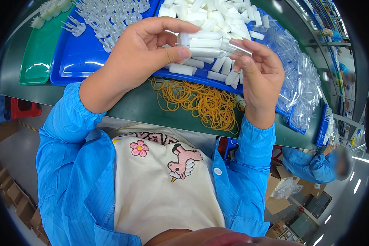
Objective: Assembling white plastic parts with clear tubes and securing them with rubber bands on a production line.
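Note:
Between thumb and fingers, my left hand [145, 51] pinches a white plastic base [183, 40] at its end. Several white foam cylinders [205, 43] stick out from that base toward the right, side by side. My right hand [261, 67] is closed on a short clear plastic tube [240, 48], its near end meeting the tip of a foam cylinder. How far the tube reaches over the foam I cannot tell. Both hands are raised above a blue tray [217, 83] heaped with loose foam cylinders [221, 18].
Another blue tray [65, 67] at the left holds many pronged white bases [110, 18]. Beyond it lies a green tray [39, 57]. Yellow rubber bands [201, 100] lie on the dark green table [131, 107]. Clear tubes [297, 69] are piled at right, and a co-worker's blue sleeve [307, 166] shows past them.

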The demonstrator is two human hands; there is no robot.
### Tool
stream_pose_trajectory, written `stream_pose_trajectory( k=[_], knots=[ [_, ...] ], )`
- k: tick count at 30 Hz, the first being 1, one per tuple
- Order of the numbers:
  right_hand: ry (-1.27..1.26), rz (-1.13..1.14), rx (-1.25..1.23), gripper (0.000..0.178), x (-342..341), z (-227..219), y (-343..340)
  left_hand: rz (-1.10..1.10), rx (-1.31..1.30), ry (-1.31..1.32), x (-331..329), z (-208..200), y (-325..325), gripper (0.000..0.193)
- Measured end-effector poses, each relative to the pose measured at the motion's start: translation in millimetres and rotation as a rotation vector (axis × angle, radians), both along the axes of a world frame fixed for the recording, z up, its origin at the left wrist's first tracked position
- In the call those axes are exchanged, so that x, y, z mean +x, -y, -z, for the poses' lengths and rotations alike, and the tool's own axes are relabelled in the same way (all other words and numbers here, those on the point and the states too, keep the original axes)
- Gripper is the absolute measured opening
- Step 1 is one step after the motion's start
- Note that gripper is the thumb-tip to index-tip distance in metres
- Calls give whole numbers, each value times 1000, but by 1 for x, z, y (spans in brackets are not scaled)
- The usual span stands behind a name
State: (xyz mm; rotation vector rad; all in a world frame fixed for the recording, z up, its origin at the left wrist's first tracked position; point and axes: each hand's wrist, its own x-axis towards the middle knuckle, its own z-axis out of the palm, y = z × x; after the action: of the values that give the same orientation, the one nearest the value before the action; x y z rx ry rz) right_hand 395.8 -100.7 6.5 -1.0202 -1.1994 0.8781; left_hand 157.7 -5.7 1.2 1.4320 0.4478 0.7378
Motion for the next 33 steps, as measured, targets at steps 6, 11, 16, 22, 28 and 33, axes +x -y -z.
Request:
stream_pose_trajectory(
  k=[6, 11, 16, 22, 28, 33],
  knots=[
    [103, 120, 76, 26, -14, 5, -2, -21, 86, -24, 2, 0, 2, 38],
    [25, 41, 42, 26, -3, 10, -4, 80, 129, -89, 0, -1, -2, 40],
    [19, -103, -206, 25, 7, 3, -5, 114, 128, -143, -1, -2, 0, 38],
    [25, -115, 7, 24, 4, 7, -8, 86, 128, -55, 0, -3, 1, 39],
    [131, -130, 27, 29, -5, 8, -9, 140, 116, -60, 0, 1, 1, 41],
    [-107, 123, -39, 33, -15, 7, -6, 121, 113, 1, 2, 4, -1, 41]
  ],
)
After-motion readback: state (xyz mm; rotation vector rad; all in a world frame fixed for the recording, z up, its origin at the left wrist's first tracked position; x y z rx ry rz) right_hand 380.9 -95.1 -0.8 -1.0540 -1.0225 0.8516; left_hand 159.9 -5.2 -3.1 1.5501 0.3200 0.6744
